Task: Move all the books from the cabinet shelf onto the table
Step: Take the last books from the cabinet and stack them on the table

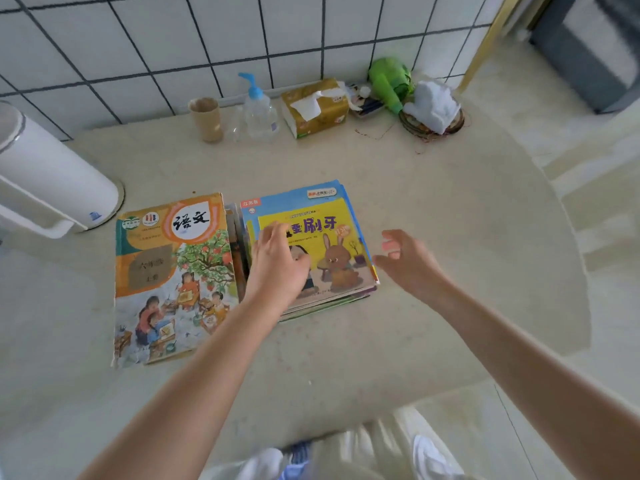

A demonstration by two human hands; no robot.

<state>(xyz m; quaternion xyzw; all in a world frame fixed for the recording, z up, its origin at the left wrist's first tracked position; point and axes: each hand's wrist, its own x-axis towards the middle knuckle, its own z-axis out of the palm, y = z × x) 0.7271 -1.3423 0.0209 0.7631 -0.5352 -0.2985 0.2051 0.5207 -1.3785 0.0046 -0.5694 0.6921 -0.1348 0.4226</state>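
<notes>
My left hand lies over the left part of the yellow picture book, fingers relaxed and loosely spread, holding nothing; I cannot tell for sure whether the palm touches the cover. My right hand hovers just beside that book's right edge, fingers loosely curled and apart, gripping nothing. The yellow picture book, with a brown rabbit on its cover, tops a short stack of thin books that lies flat on the bench. Just to the left of the stack, close alongside it, I see a larger worn textbook lying flat, its cover showing children at desks under a fruit tree. Between the two, the edges of some further books peek out, too hidden for me to make out. Farther left a white cylindrical appliance stands on the bench. Along the tiled wall at the back stand a brown paper cup, a clear pump bottle with a blue top, and a yellow pack of tissues with one sheet pulled up. To the right of those sit a green plastic item and a crumpled white cloth on a round dark mat. At the bottom edge I see pale trousers and white shoes over the light floor.
</notes>
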